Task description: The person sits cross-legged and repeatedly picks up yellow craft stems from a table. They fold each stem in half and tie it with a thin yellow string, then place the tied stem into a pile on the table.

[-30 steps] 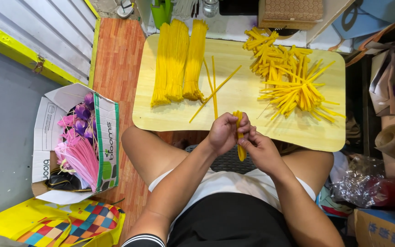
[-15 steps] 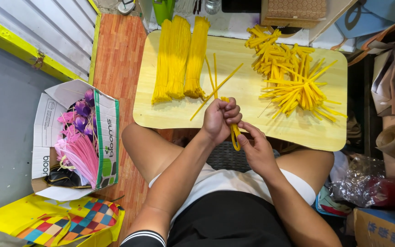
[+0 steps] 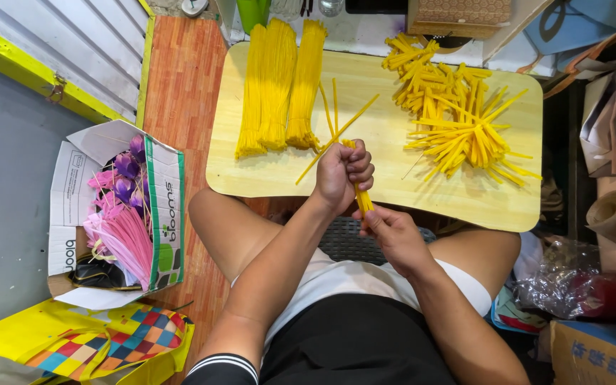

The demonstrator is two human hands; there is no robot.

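My left hand (image 3: 342,173) is closed in a fist around the upper part of a thin bundle of yellow sticks (image 3: 360,197), just over the near edge of the wooden board (image 3: 265,178). My right hand (image 3: 388,229) pinches the lower end of the same bundle, slightly below the left hand. On the board lie three long yellow bundles (image 3: 279,89) at the left, a few loose long sticks (image 3: 336,128) in the middle, and a heap of short yellow pieces (image 3: 450,117) at the right.
A cardboard box (image 3: 169,214) holding pink strands and purple flowers stands on the floor at the left. A yellow chequered bag (image 3: 87,342) lies below it. Plastic bags, paper rolls and a carton (image 3: 597,349) crowd the right side.
The two hands have shifted up toward the board with the yellow bundle. The left hand has slid higher into a fist, and the right hand now holds the lower end.
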